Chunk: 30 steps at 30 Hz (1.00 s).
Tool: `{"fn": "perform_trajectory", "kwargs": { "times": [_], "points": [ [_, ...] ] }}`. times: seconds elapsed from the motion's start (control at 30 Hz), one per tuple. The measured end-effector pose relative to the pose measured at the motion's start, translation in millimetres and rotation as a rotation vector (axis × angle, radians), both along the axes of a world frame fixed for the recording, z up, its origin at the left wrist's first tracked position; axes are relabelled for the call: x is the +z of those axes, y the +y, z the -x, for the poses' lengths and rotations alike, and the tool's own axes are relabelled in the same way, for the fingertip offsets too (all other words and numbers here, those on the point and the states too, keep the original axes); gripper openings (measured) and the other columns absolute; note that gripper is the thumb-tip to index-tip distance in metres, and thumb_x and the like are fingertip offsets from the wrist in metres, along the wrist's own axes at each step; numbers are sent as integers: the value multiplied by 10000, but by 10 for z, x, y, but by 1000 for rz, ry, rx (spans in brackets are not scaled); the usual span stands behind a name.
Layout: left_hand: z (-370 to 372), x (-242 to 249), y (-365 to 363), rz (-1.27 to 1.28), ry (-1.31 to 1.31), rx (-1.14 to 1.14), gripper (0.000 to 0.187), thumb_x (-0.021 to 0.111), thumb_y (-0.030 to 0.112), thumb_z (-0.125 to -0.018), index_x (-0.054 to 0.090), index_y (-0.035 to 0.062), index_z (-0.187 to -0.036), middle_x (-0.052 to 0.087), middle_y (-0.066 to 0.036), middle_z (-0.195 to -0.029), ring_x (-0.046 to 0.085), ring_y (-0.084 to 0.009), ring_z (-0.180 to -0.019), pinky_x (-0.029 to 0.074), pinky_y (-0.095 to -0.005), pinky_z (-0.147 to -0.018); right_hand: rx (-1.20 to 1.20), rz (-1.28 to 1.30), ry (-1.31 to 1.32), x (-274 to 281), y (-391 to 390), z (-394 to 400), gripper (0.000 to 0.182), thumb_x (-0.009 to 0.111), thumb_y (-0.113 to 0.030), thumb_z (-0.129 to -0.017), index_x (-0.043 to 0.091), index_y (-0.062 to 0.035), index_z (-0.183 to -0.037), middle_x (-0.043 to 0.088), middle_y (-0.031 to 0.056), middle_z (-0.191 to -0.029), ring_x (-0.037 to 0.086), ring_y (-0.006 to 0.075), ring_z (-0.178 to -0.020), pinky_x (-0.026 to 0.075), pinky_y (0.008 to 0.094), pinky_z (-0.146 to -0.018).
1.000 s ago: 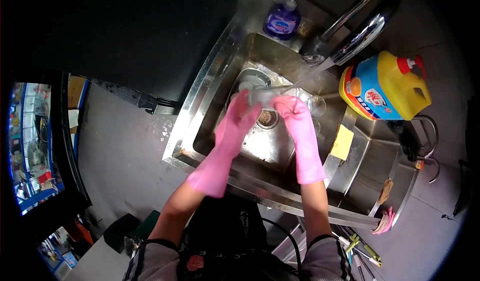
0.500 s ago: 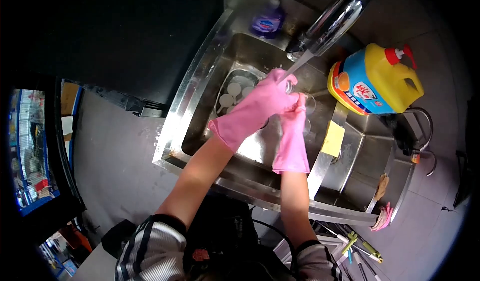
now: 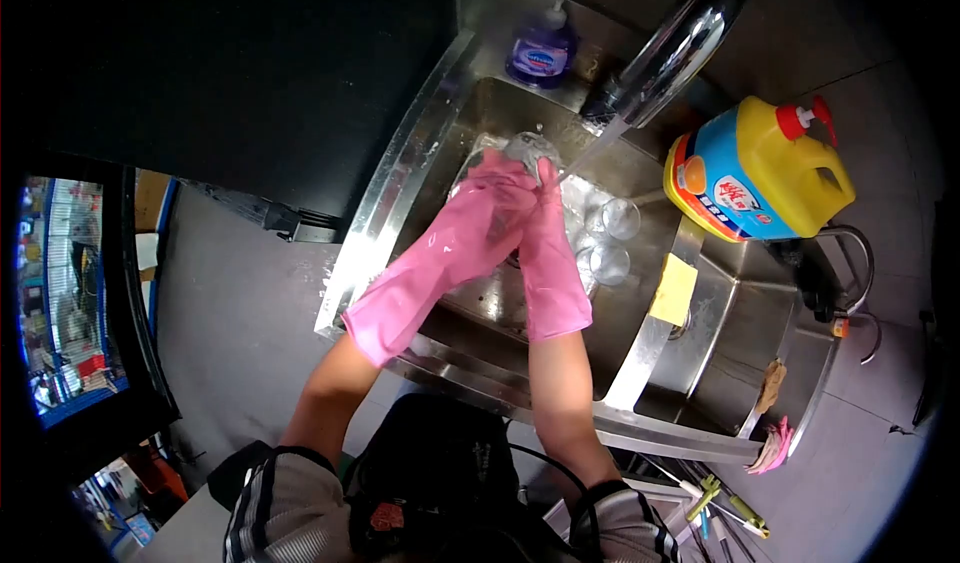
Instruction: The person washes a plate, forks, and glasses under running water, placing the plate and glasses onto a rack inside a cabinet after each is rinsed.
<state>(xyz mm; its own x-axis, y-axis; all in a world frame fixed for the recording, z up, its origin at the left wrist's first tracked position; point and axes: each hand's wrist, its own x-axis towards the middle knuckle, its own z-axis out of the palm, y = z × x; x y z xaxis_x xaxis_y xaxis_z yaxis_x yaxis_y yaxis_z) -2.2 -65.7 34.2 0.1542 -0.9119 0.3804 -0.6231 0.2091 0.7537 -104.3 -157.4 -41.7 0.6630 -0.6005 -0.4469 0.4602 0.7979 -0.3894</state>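
Observation:
Both my hands wear long pink rubber gloves and are close together over the left sink basin. A clear drinking glass (image 3: 533, 149) is between them, wet, its rim partly hidden by the gloves. My left hand (image 3: 492, 195) is closed around its near side. Against its right side my right hand (image 3: 541, 195) is closed too, the fingers partly hidden. Water (image 3: 594, 151) runs from the chrome faucet (image 3: 678, 48) just right of the glass. Two more clear glasses, an upper one (image 3: 621, 220) and a lower one (image 3: 608, 263), stand on the basin floor.
A purple soap bottle (image 3: 541, 51) stands at the sink's back rim. Right of the faucet sits a big yellow detergent jug (image 3: 790, 168). A yellow sponge cloth (image 3: 674, 290) lies on the divider, and pink gloves (image 3: 772, 447) hang at the right corner.
My hands have moved left, out from under the water stream, with the glass between them. The two glasses on the basin floor now show plainly. The view has shifted slightly.

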Motion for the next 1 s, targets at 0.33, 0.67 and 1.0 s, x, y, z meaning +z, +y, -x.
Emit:
{"fn": "perform_trajectory", "kwargs": {
  "times": [0.33,0.67,1.0],
  "points": [
    [-164,-147,199,-335,859,27,386,560,296,-1035,607,49,-1329,665,-72,-1247,604,-171,-1159,455,-330,-1035,-134,1252,964,505,75,293,698,875,-83,-625,565,15,-1243,669,121,-1116,663,242,-1019,535,351,-893],
    [204,-836,-577,-776,1047,105,368,606,46,-901,684,100,-1256,705,-88,-1129,697,-186,-944,569,-335,-794,114,1048,661,936,-122,730,839,838,18,-657,494,-51,-1419,629,96,-1282,558,198,-1211,467,333,-1005],
    [211,-212,-428,-867,970,161,483,524,-13,-890,569,5,-1370,589,-121,-1345,760,-316,-790,608,-301,-753,-42,1112,798,730,-1223,465,292,571,-212,-1027,651,0,-1212,704,101,-990,667,120,-710,520,241,-709]
  ]
}}
